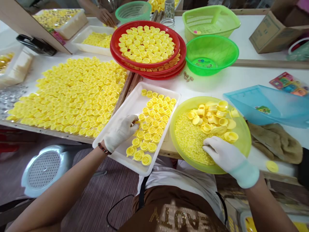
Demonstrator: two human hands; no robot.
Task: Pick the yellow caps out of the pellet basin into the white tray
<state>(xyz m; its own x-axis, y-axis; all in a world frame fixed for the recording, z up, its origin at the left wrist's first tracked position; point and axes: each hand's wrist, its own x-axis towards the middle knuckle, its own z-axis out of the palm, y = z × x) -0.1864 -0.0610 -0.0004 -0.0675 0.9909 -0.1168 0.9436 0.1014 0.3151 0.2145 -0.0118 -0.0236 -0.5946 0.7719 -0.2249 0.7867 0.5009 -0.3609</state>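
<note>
Both my hands wear white gloves. My left hand (pixel 120 132) rests over a white tray (pixel 131 106), fingers curled at a row of yellow caps (pixel 152 125) set in lines. What its fingertips pinch is hidden. My right hand (pixel 225 156) reaches into a yellow-green bowl (pixel 241 129), fingers pressed together on a bed of small yellow beads (pixel 189 138). A heap of loose yellow caps (pixel 213 117) lies at the bowl's far side.
A board of several yellow caps (pixel 70 93) lies left. Stacked red bowls (pixel 145 45) of caps, a green bowl (pixel 211 53), a green basket (pixel 210 21), a blue lid (pixel 267 104), a brown cloth (pixel 275 141) and a cardboard box (pixel 272 32) surround them. Another person's hand (pixel 105 16) works far back.
</note>
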